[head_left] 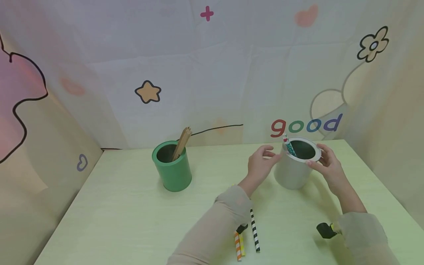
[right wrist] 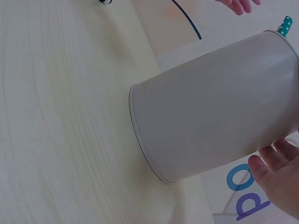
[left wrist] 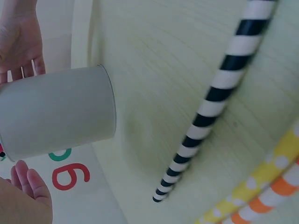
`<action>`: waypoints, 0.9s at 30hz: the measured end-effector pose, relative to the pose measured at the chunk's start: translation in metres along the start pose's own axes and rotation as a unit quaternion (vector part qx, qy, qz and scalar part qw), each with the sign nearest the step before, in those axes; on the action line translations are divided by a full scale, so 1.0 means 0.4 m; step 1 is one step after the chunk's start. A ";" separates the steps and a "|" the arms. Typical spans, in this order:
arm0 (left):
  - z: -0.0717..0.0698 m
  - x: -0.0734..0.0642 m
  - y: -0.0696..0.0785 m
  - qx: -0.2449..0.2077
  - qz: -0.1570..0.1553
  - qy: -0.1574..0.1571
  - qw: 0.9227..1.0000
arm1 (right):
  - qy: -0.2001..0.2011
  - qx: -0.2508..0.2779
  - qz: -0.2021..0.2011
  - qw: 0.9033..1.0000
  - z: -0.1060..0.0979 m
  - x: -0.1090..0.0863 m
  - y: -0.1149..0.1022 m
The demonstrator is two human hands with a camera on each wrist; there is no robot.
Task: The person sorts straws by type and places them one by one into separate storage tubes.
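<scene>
A pale grey pen cup stands upright at the table's back right. It holds a slim teal stick with white dots; whether this is a pencil I cannot tell. On the cup's left, my left hand has loosely bent fingers beside the rim, with nothing in it. My right hand is at the right side, thumb by the front of the rim and fingers behind. In the right wrist view its fingertips rest on the wall of the cup. The cup's base sits on the table.
A green pen cup with brown wooden sticks stands left of centre. Near the left sleeve lie a black-and-white striped stick, an orange-striped one and a yellow dotted one. A printed cloth backs the table.
</scene>
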State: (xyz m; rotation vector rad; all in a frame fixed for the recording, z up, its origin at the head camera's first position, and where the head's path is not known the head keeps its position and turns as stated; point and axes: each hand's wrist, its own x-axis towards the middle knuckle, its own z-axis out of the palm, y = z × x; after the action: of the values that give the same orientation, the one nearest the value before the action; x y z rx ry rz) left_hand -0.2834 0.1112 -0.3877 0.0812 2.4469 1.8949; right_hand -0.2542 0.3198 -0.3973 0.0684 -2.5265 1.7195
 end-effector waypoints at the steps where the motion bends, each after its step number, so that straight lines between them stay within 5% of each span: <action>1: -0.006 0.000 -0.005 0.001 0.001 -0.003 1.000 | 0.000 -0.003 0.001 1.000 0.000 0.000 -0.001; 10: -0.084 -0.006 -0.078 0.044 0.038 -0.033 0.998 | 0.001 -0.021 0.004 1.000 0.000 -0.004 -0.006; 20: -0.165 -0.033 -0.151 0.109 0.036 -0.081 0.990 | -0.003 -0.012 0.007 1.000 0.001 -0.003 -0.004; 27: -0.208 -0.049 -0.194 0.169 0.030 -0.079 0.982 | -0.004 -0.009 0.009 1.000 0.000 -0.003 -0.002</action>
State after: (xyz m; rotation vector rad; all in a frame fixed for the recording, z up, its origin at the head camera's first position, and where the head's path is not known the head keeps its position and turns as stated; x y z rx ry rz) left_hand -0.2704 0.0099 -0.4418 0.3073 2.6513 1.4091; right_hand -0.2531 0.3193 -0.3966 0.0526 -2.5564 1.7048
